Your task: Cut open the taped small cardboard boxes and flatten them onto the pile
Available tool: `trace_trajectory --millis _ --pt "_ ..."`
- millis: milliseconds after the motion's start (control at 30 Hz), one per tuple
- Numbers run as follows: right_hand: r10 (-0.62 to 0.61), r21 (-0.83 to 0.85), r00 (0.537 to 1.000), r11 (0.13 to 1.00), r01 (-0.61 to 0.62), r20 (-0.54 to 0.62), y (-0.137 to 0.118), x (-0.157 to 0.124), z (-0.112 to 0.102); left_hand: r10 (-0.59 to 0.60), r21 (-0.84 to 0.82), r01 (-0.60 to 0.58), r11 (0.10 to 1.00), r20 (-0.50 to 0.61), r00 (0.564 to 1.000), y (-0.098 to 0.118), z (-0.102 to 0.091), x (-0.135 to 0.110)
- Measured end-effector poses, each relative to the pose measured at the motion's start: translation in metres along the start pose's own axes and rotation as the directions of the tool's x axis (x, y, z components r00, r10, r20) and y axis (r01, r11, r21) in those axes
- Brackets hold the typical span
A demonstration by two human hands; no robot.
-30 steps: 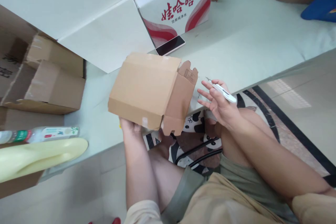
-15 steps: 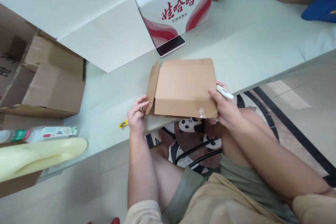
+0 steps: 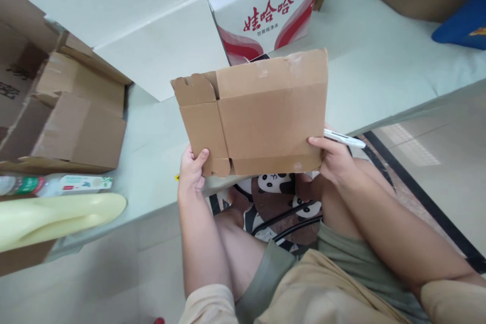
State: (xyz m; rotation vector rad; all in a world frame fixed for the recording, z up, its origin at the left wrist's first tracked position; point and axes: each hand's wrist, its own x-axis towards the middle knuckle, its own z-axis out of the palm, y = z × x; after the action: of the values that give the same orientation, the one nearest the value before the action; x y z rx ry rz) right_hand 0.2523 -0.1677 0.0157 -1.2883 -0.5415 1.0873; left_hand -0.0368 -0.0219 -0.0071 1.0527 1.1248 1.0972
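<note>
A brown piece of cardboard, creased like a flattened carton with side flaps, is held up between both hands over the table's front edge. My left hand pinches its left flap near the bottom corner, thumb on the near face. On the right edge, my right hand grips the cardboard with the thumb on top. A white pen-like tool also sits in that hand, sticking out to the right. Behind the cardboard's top edge, a phone is mostly hidden.
A white and red carton and a large white box stand at the back of the table. To the left are an open brown box, a bottle and a pale yellow object. A blue object stands far right.
The cardboard has been raised and tilted up, and its left flap is now opened out flat. My left thumb has come onto the flap's near face. The phone has become mostly covered.
</note>
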Motion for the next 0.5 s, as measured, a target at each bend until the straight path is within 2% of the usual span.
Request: trace_trajectory --millis 67,167,233,300,333,367,400,433,500 --pt "-0.017 -0.042 1.0 0.999 0.018 0.011 0.004 0.001 0.0 -0.003 -0.031 0.004 1.0 0.04 0.999 0.004 -0.005 -0.004" --pt "-0.145 -0.2 0.98 0.973 0.116 -0.136 0.011 0.001 0.002 0.016 -0.055 -0.013 0.998 0.058 0.998 0.007 -0.007 -0.007" --pt "-0.276 -0.338 0.927 0.923 0.182 -0.254 0.016 -0.001 0.002 0.065 -0.08 -0.064 0.995 0.016 0.998 0.008 -0.004 -0.008" --pt "-0.385 -0.402 0.859 0.884 0.239 -0.338 0.018 -0.003 0.002 0.161 -0.141 -0.172 0.975 -0.092 0.983 0.011 -0.001 -0.007" --pt "-0.417 -0.415 0.842 0.871 0.263 -0.342 0.018 -0.004 0.002 0.212 -0.182 -0.24 0.954 -0.158 0.964 0.012 -0.001 -0.006" --pt "-0.443 -0.442 0.836 0.852 0.281 -0.323 0.018 -0.004 0.002 0.252 -0.226 -0.299 0.927 -0.216 0.943 0.013 -0.002 -0.004" --pt "-0.451 -0.487 0.849 0.827 0.281 -0.274 0.018 -0.003 0.003 0.274 -0.271 -0.341 0.9 -0.257 0.927 0.014 -0.004 -0.002" --pt "-0.429 -0.552 0.883 0.791 0.264 -0.192 0.018 -0.002 0.005 0.277 -0.318 -0.36 0.877 -0.278 0.92 0.014 -0.007 0.0" --pt "-0.308 -0.711 0.951 0.669 0.217 -0.001 0.019 0.004 0.012 0.232 -0.401 -0.333 0.853 -0.281 0.931 0.013 -0.015 0.003"
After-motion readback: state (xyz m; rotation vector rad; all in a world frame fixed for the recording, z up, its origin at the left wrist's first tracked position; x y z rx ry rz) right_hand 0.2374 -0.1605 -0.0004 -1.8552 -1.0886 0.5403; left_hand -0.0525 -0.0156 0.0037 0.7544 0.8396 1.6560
